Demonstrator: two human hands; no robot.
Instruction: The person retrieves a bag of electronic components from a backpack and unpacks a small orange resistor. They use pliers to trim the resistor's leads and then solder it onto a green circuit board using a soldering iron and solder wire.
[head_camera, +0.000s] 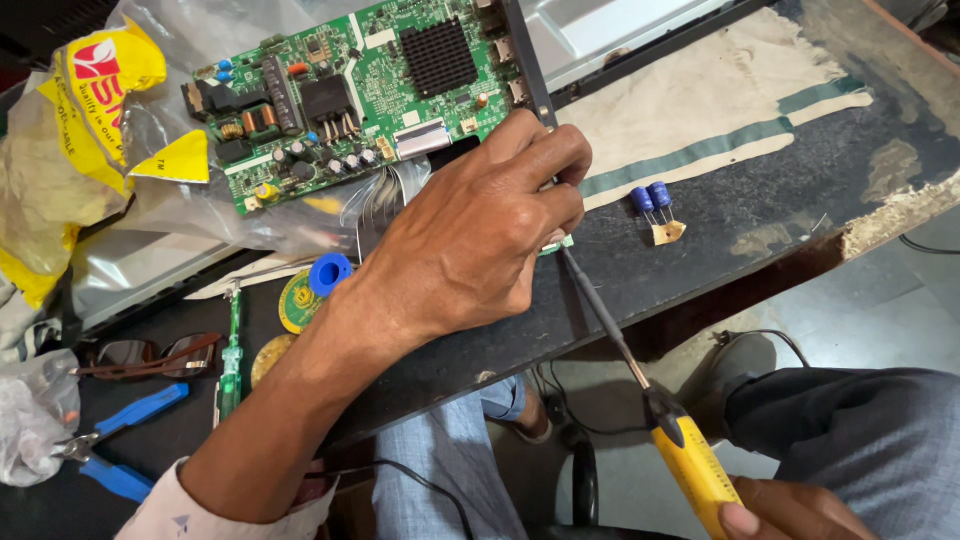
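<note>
Right hand (790, 512), nearest, grips the yellow-handled screwdriver (690, 468). Its shaft runs up to the left hand (480, 235), whose fingers curl closed around it, just below the green circuit board (350, 95). Two blue capacitors (652, 198) lie right of that board.

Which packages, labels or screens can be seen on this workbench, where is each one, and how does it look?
Plastic bag: far left, under the circuit board's left end; crumpled, clear with yellow patches, a red mark and dark print.
Round label: on a small disc beside the blue spool, left of the left hand; yellow with green print.
Small clear bag: lower left edge, crumpled, whitish.
No lit screen shows.
</note>
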